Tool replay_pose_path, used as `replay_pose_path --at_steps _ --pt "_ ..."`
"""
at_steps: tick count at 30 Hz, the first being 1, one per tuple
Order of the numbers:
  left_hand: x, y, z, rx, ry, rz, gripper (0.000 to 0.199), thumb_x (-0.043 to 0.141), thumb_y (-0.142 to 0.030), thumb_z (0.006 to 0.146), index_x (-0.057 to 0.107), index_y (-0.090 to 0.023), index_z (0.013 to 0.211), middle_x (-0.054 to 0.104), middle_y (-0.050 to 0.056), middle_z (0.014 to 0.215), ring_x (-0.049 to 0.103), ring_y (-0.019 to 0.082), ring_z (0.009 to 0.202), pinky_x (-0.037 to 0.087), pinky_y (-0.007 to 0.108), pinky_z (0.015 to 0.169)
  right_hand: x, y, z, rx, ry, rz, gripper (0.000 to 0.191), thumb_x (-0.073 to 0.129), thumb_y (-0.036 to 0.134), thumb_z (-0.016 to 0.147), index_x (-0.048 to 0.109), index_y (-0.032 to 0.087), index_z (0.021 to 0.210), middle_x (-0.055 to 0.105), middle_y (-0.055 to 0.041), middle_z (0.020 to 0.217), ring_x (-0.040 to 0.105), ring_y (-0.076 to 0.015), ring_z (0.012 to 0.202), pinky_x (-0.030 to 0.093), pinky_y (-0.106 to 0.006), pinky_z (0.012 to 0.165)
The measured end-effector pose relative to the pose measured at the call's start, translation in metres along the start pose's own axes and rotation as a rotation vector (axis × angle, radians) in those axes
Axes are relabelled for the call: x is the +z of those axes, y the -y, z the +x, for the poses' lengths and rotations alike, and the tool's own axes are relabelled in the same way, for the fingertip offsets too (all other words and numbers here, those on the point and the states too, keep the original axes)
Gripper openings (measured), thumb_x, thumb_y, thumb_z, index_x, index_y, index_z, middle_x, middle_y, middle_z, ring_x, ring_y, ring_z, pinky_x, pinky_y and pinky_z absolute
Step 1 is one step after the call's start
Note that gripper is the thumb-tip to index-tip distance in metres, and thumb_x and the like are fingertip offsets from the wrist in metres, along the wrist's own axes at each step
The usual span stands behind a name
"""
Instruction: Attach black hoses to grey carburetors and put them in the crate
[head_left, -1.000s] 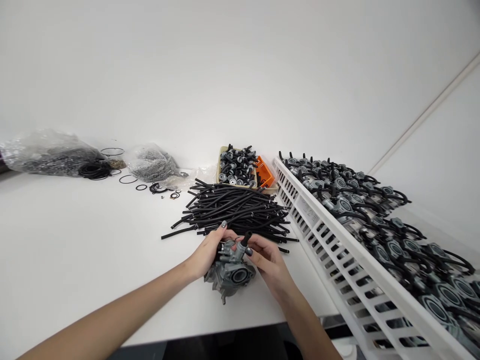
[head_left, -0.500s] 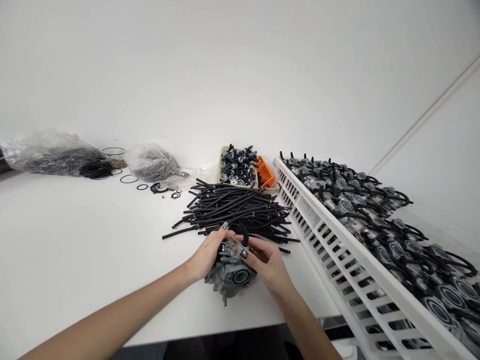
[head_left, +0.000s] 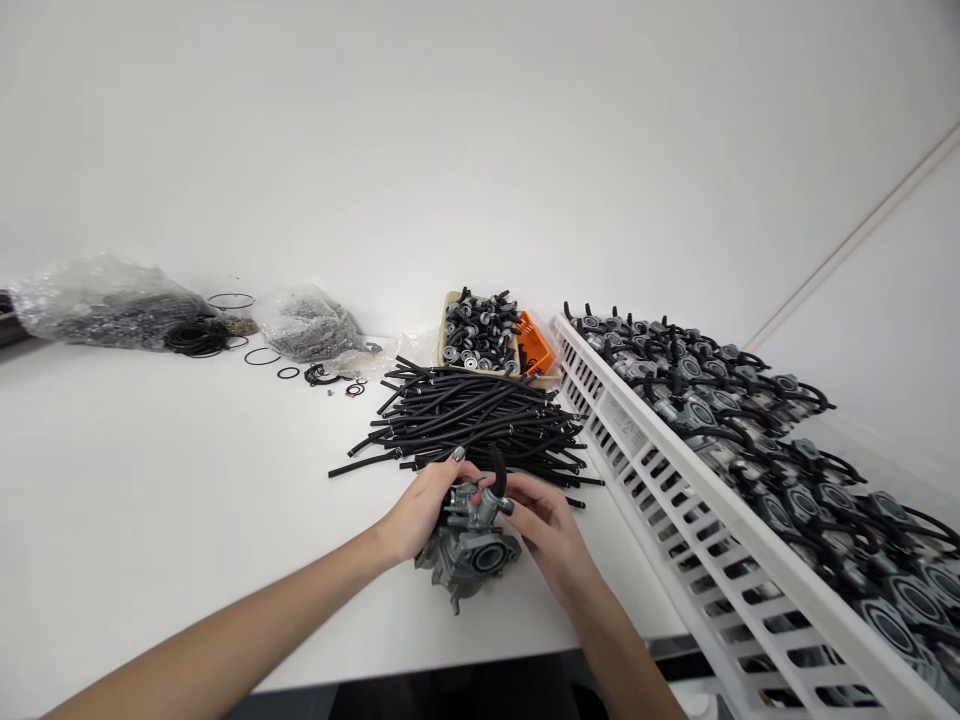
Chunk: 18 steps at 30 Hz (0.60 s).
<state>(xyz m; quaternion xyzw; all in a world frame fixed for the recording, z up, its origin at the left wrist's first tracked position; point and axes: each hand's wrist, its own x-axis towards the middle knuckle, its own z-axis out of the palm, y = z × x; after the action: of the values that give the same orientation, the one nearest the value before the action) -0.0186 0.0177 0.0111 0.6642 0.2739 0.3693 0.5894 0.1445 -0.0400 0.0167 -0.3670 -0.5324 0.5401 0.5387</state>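
A white work table (head_left: 187,480) is stretching away under the camera, with a white wall rising behind it. Near the table's front edge, a metal carburetor (head_left: 469,545) is sitting in the person's hands, just in front of a heap of hoses; whether its underside is touching the table cannot be told. A short black rubber hose (head_left: 496,470) is standing up from its top. The left hand (head_left: 424,510) is wrapping around the carburetor's body, its fingers curled closely against the metal. The right hand (head_left: 547,535) is gripping the upper fittings beside the hose, its fingers bunched together on the metal.

Just beyond the hands, a loose pile of cut black hoses (head_left: 472,415) is spreading across the table. Behind it, a tan tray (head_left: 442,330) is holding small metal-and-rubber parts, next to an orange plastic piece (head_left: 534,345). On the right, a white slatted crate (head_left: 675,500) is carrying rows of carburetors with hoses attached. Far left, two plastic bags (head_left: 105,305) (head_left: 304,325) and black rubber rings (head_left: 262,356) are lying on the table.
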Motion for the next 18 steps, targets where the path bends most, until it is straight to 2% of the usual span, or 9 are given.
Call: replay_pose_path --at_steps 7,18 --pt "0.0001 -0.0015 0.001 -0.015 0.001 -0.008 0.057 0.031 -0.059 0.09 0.062 -0.015 0.071 0.06 0.004 0.069 0.051 0.017 0.068 0.042 0.028 0.069 -0.0028 0.0008 -0.0017 0.008 0.021 0.019 0.032 0.069 0.041 0.078 0.07 0.02 0.102 0.073 -0.0083 0.093 0.066 -0.0232 0.087 0.049 -0.032 0.076" --pt "-0.0003 -0.0013 -0.0013 -0.024 -0.013 0.026 0.057 0.029 -0.057 0.091 0.064 -0.015 0.075 0.061 0.004 0.07 0.052 0.018 0.069 0.041 0.028 0.07 -0.0017 -0.0047 0.001 -0.014 0.006 -0.037 0.028 0.072 0.043 0.076 0.067 0.02 0.092 0.072 -0.0076 0.091 0.065 -0.0209 0.084 0.049 -0.031 0.075"
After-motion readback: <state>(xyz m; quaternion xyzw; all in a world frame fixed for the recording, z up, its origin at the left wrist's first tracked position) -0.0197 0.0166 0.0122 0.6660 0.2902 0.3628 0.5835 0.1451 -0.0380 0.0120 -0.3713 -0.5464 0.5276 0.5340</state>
